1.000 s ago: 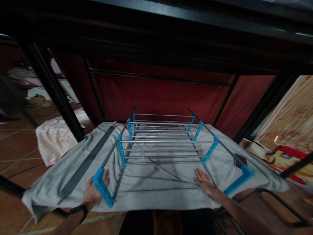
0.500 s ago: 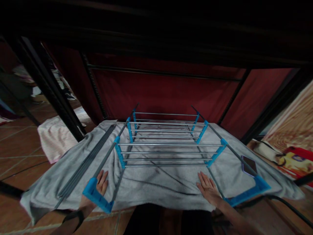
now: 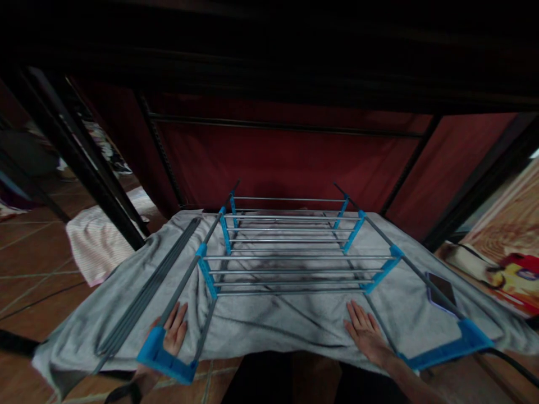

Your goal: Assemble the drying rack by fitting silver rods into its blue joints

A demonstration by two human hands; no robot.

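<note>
A drying rack (image 3: 290, 258) with grey metal rods and blue plastic joints stands on a grey towel (image 3: 269, 325) spread over the floor. My left hand (image 3: 172, 334) lies flat on the towel inside the rack's near left blue corner piece (image 3: 162, 350), fingers apart. Just inside the rack's right rail, my right hand (image 3: 365, 332) also rests palm down on the towel with fingers spread. Neither hand grips anything.
A bundle of loose grey rods (image 3: 147, 286) lies on the towel to the left. A dark phone (image 3: 441, 290) lies near the right rail. Black frame posts (image 3: 80, 163) and a red fabric panel (image 3: 286, 157) stand behind. A striped cloth (image 3: 95, 241) lies on the tiled floor.
The view has tilted and moved closer; the rack's near corners sit lower and wider in frame. Both hands stay flat on the towel, in much the same places.
</note>
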